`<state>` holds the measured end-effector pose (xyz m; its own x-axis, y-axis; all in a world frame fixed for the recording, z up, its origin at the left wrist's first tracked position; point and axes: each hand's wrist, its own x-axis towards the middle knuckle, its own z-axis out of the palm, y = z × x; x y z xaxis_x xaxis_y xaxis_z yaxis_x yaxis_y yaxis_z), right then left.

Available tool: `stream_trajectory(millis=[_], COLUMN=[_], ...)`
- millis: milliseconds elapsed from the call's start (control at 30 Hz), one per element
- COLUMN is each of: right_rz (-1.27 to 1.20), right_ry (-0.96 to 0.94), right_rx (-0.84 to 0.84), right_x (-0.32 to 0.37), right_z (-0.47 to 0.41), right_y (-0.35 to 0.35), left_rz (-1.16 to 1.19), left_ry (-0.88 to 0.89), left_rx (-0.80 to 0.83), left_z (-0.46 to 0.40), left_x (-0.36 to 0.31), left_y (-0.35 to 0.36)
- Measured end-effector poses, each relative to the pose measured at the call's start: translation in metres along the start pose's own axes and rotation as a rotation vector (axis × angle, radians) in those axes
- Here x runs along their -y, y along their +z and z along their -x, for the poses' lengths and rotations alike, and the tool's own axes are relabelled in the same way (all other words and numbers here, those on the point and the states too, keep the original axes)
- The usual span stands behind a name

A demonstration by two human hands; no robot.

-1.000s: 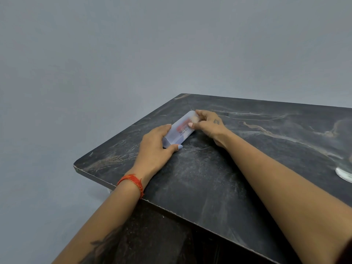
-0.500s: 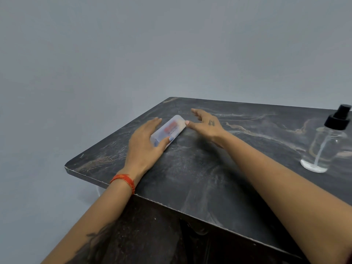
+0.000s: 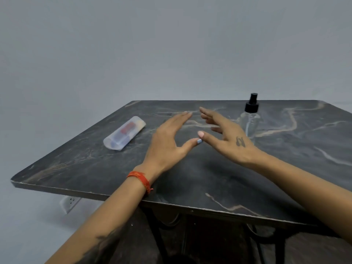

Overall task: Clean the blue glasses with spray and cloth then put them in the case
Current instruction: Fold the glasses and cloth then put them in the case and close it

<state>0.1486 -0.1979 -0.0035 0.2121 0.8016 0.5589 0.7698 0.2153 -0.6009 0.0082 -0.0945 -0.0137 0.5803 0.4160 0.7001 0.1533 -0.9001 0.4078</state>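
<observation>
A dark marbled table (image 3: 190,187) is seen under both hands. The left hand (image 3: 167,143) is held w/ fingers straight & relaxed, nothing gripped; a red thread band (image 3: 141,180) is worn at its wrist. The right hand (image 3: 226,136) is likewise spread, holding nothing, thumb tips nearly touching. The translucent case (image 3: 124,135), shut, w/ blue & red shapes visible inside, is laid well left of the left hand. The spray bottle (image 3: 250,119) is stood upright just beyond the right hand.
</observation>
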Motion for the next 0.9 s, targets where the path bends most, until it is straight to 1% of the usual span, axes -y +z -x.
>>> stream_trajectory(millis=[100, 167, 267, 333, 433, 500, 567, 700, 800, 900], right_rz=[0.028, 0.085, 0.151, 0.129, 0.059, -0.011, -0.024, 0.103, 0.079, 0.044], right_ry=[0.033, 0.052, 0.129, 0.244, 0.438, 0.508, 0.521, 0.518, 0.495, 0.467], right_rx=[-0.042, -0.131, -0.321, -0.383, -0.301, -0.247, -0.226, -0.225, -0.226, -0.192], right_x=[-0.008, -0.013, -0.021, -0.028, -0.04, -0.046, -0.048, -0.048, -0.045, -0.038], right_z=[0.03, 0.045, 0.054, 0.051, 0.039, 0.032, 0.026, 0.017, 0.014, 0.008], right_y=[-0.022, -0.034, -0.047, -0.053, -0.052, -0.05, -0.048, -0.047, -0.042, -0.031], left_rz=[0.03, 0.048, 0.115, 0.186, 0.208, 0.26, 0.326, 0.377, 0.378, 0.358], left_ry=[0.023, 0.002, -0.097, -0.201, -0.274, -0.306, -0.335, -0.325, -0.344, -0.37], left_rx=[0.124, 0.202, 0.289, 0.352, 0.407, 0.406, 0.396, 0.371, 0.331, 0.268], left_z=[-0.001, -0.003, -0.011, -0.02, -0.032, -0.037, -0.04, -0.043, -0.043, -0.041], left_x=[-0.013, -0.021, -0.034, -0.042, -0.05, -0.055, -0.06, -0.06, -0.052, -0.041], left_y=[0.019, 0.031, 0.048, 0.059, 0.075, 0.083, 0.088, 0.091, 0.087, 0.074])
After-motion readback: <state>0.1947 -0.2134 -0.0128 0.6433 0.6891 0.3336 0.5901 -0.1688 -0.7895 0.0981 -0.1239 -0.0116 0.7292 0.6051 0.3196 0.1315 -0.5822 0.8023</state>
